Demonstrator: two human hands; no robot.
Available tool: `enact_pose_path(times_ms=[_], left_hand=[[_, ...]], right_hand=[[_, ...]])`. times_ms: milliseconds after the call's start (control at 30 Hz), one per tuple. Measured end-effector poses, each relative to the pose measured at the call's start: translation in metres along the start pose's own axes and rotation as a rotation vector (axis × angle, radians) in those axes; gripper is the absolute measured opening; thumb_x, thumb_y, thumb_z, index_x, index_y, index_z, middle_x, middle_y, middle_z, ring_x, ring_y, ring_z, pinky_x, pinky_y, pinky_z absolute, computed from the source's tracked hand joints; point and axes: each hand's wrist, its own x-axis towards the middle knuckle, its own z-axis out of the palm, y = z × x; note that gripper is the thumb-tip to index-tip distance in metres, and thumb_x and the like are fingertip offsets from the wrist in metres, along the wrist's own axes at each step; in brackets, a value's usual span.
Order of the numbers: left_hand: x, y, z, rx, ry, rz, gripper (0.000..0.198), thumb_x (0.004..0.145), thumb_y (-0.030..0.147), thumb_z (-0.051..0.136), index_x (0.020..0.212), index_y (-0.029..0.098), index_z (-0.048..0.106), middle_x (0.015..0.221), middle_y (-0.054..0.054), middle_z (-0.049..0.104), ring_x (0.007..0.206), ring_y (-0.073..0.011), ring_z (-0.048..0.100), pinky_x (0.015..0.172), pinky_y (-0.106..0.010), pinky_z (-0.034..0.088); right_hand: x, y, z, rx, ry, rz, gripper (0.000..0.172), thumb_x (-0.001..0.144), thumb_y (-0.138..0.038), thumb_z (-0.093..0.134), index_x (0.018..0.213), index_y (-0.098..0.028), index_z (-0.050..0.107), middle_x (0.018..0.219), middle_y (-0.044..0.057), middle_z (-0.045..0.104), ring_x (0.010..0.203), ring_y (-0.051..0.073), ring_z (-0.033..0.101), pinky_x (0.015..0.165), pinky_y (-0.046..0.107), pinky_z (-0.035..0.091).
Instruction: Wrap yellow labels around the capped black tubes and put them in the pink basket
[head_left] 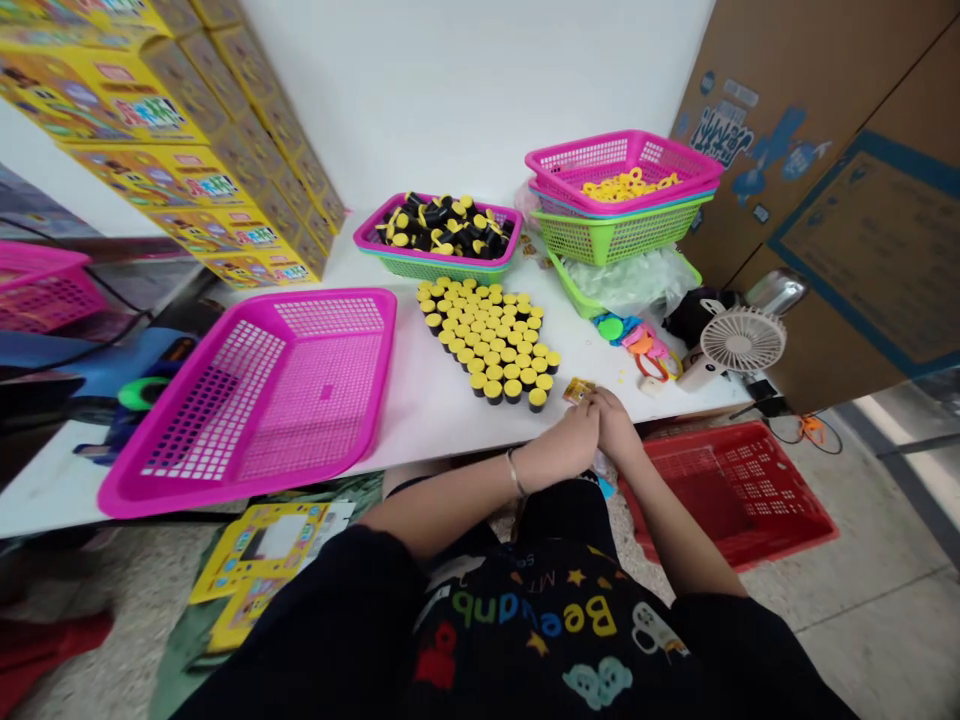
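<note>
My left hand [568, 443] and my right hand [613, 422] meet at the front edge of the white table [431, 395], fingers curled together around something I cannot make out. A small orange-yellow packet [579, 390] lies just beyond the fingertips. Beside it stands a tight cluster of several black cups with yellow tops [491, 335]. A bracelet sits on my left wrist.
An empty pink basket [262, 395] lies at the left. A pink-and-green basket of loose black and yellow parts [442, 232] is behind the cluster. Stacked baskets hold yellow rings [626, 185]. A small white fan [739, 342], a red crate [731, 490] on the floor, and yellow boxes [187, 140] are nearby.
</note>
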Motion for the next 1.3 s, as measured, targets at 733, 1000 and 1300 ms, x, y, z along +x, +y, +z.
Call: enact_pose_path(times_ms=[733,1000,1300], left_hand=[[-0.035,-0.015,0.058,0.209,0.091,-0.001,0.047,0.103,0.012,0.034,0.144,-0.001,0.051,0.154,-0.022,0.049,0.146,-0.0254,0.046,0.124,-0.037,0.039],[-0.124,-0.025,0.014,0.264,0.171,-0.080,0.046,0.105,0.019,0.037,0.144,0.002,0.052,0.146,-0.020,0.057,0.138,-0.0248,0.056,0.119,-0.036,0.045],[-0.192,-0.086,0.009,0.266,0.191,-0.627,0.055,0.101,0.010,0.030,0.155,0.001,0.037,0.161,-0.023,0.033,0.153,-0.0296,0.030,0.124,-0.045,0.038]], right_hand=[[-0.053,0.001,-0.004,-0.086,0.009,-0.347,0.025,0.099,-0.024,0.053,0.114,-0.022,0.072,0.126,0.014,0.072,0.123,0.028,0.065,0.109,0.056,0.051],[-0.054,-0.061,0.009,0.002,0.024,-0.589,0.037,0.100,-0.018,0.048,0.130,-0.026,0.068,0.124,0.011,0.075,0.117,0.025,0.070,0.105,0.046,0.057],[0.036,-0.159,0.097,0.167,-0.127,-0.622,0.035,0.101,-0.018,0.048,0.126,-0.023,0.071,0.133,0.011,0.071,0.121,0.026,0.068,0.102,0.046,0.060]])
